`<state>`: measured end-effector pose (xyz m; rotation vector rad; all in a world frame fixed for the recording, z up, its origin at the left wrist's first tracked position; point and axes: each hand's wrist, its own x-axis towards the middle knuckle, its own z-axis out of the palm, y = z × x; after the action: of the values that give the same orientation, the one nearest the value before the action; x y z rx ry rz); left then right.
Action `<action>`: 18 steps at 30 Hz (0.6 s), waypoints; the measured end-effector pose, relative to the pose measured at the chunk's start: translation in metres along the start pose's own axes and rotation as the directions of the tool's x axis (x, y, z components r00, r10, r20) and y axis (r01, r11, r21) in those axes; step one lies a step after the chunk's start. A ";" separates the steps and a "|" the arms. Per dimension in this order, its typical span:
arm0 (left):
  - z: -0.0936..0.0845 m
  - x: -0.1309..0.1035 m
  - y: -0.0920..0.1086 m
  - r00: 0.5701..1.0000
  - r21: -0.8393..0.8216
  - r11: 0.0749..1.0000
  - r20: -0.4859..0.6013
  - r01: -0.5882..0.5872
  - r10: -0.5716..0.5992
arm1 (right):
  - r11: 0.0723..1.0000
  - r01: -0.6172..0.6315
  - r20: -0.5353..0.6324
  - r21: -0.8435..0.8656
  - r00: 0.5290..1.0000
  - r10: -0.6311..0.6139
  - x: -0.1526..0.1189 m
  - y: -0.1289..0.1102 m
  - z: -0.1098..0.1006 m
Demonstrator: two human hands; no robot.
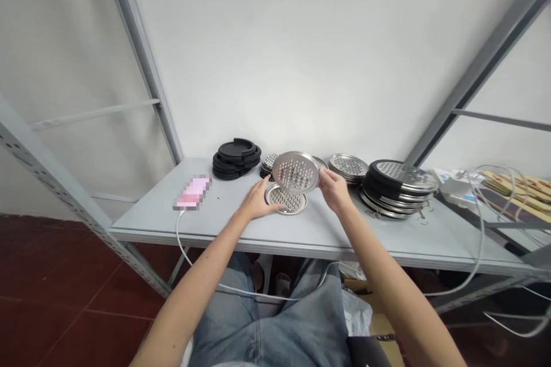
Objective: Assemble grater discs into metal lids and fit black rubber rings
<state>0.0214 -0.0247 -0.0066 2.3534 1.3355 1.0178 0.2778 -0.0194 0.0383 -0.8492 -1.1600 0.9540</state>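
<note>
My right hand (333,188) grips the right edge of a round perforated metal disc (295,172), which is tilted above the shelf. Below it, a second perforated disc (287,200) lies flat on the grey shelf top. My left hand (257,199) rests at that lower disc's left edge, its thumb over the rim and its fingers apart. Behind the raised disc, a stack of small grater-like discs (267,164) is partly hidden.
Black rings (236,157) are stacked at the back left. More metal discs (348,166) and a tall stack with black rings (398,188) stand at right. A blurred phone (193,191) lies left, its white cable (178,235) hanging over the front edge. Grey posts (146,63) frame the shelf.
</note>
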 end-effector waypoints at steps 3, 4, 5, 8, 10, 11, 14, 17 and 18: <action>-0.001 -0.001 0.001 0.997 -0.035 0.998 -0.062 -0.053 0.051 | 0.962 -0.175 0.096 0.208 0.983 0.158 -0.005 0.016 0.010; -0.002 -0.001 0.001 0.995 -0.039 0.997 -0.074 -0.070 0.067 | 0.946 -0.217 0.111 0.240 0.974 0.195 -0.006 0.020 0.012; -0.002 -0.001 0.001 0.993 -0.038 0.996 -0.086 -0.082 0.078 | 0.932 -0.251 0.114 0.260 0.967 0.229 -0.006 0.025 0.014; -0.003 -0.001 0.002 0.990 -0.030 0.994 -0.103 -0.102 0.099 | 0.912 -0.313 0.090 0.263 0.950 0.300 -0.008 0.034 0.015; -0.003 -0.001 0.003 0.991 -0.025 0.995 -0.098 -0.099 0.096 | 0.918 -0.320 0.079 0.236 0.947 0.310 -0.009 0.037 0.013; -0.003 -0.001 0.003 0.992 -0.024 0.995 -0.092 -0.092 0.089 | 0.922 -0.316 0.073 0.225 0.949 0.307 -0.010 0.038 0.012; -0.003 -0.001 0.002 0.995 -0.028 0.997 -0.068 -0.069 0.067 | 0.922 -0.299 0.038 0.248 0.954 0.299 -0.013 0.037 0.009; -0.002 0.000 0.000 0.997 -0.038 0.996 -0.021 -0.076 0.075 | 0.921 -0.274 -0.001 0.278 0.958 0.286 -0.015 0.037 0.009; -0.001 0.000 -0.001 0.997 -0.038 0.996 -0.005 -0.078 0.078 | 0.927 -0.266 -0.006 0.266 0.961 0.277 -0.016 0.037 0.010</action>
<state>0.0197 -0.0246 -0.0063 2.3933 1.2228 1.0606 0.2604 -0.0199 0.0005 -0.8218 -0.8658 1.2807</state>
